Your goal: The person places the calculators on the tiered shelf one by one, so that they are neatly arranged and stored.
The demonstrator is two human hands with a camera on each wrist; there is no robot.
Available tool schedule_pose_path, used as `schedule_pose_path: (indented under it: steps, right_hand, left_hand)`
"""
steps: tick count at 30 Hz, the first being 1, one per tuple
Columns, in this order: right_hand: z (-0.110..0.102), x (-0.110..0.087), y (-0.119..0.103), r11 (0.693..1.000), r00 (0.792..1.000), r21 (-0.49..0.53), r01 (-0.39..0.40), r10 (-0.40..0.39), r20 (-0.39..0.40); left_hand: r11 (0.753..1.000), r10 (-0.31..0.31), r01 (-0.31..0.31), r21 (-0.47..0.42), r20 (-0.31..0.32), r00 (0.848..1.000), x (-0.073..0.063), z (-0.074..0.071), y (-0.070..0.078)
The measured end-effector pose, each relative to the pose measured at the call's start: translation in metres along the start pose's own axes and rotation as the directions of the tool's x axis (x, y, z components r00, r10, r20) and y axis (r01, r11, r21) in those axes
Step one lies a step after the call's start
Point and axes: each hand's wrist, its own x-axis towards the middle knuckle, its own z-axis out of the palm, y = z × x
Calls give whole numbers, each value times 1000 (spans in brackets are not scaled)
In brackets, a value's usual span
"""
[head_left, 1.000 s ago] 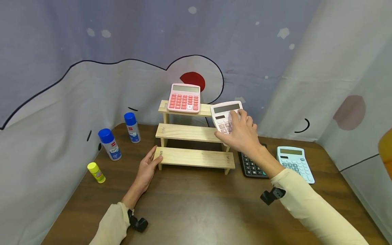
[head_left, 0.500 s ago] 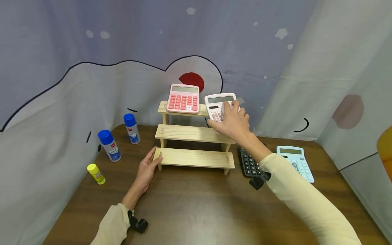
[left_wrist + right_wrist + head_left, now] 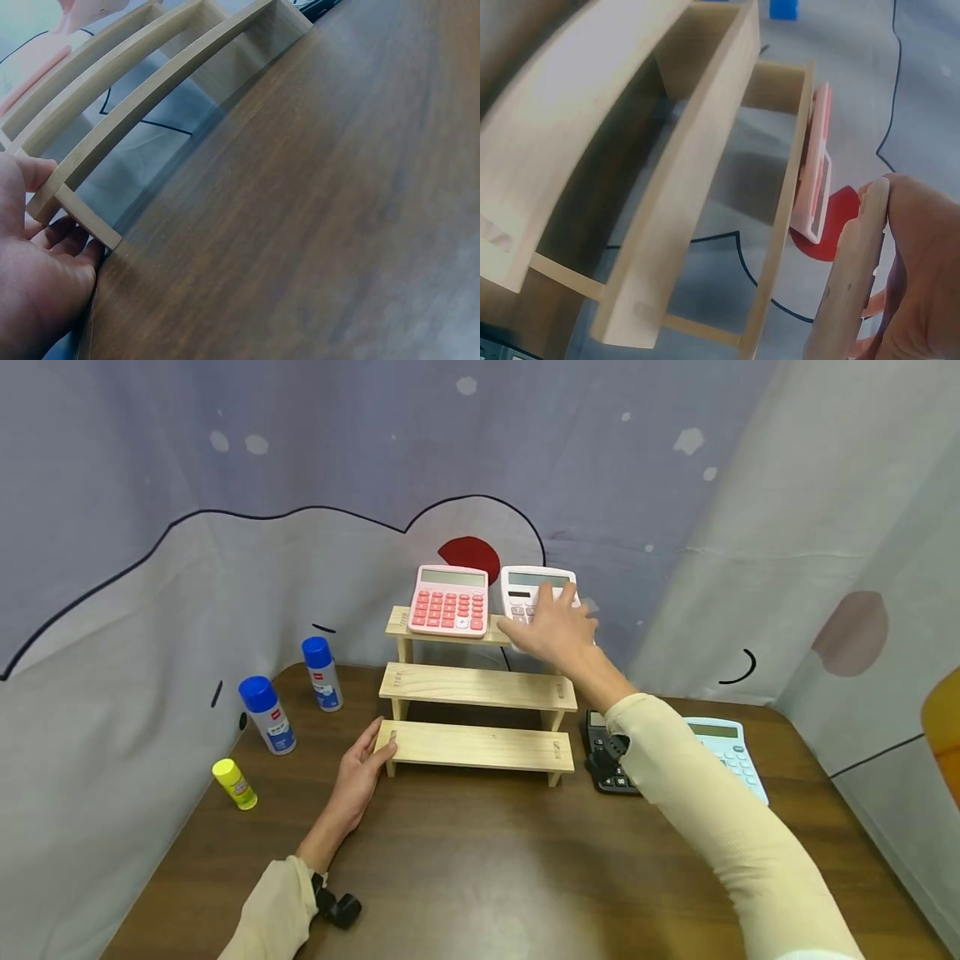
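A three-step wooden shelf (image 3: 478,745) stands on the brown table. My left hand (image 3: 352,783) grips the left end of its lowest step, thumb on top and fingers curled beneath, as the left wrist view shows. With my right hand (image 3: 558,628) I hold a white calculator (image 3: 519,578) at the right part of the top step, its screen end upward. In the right wrist view this calculator (image 3: 853,281) appears edge-on, close to the top board. A pink calculator (image 3: 448,602) leans back on the left part of the top step.
Partly behind my right sleeve lie a black calculator (image 3: 611,783) and a light blue calculator (image 3: 731,750) on the table. Two blue-capped bottles (image 3: 272,720) and a yellow glue stick (image 3: 237,787) stand at the left. A patterned curtain (image 3: 322,568) hangs behind the shelf.
My right hand has carried the white calculator left and up, from in front of the shelf's right side to the top step beside the pink one. The left hand stays put.
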Motion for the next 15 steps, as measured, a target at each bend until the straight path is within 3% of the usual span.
schedule_pose_path:
  steps: [15]
  right_hand:
    - [-4,21,-12,995,993,-56,-88,92,68]
  left_hand:
    - [999,0,0,-35,-2,1000,0,0,-1]
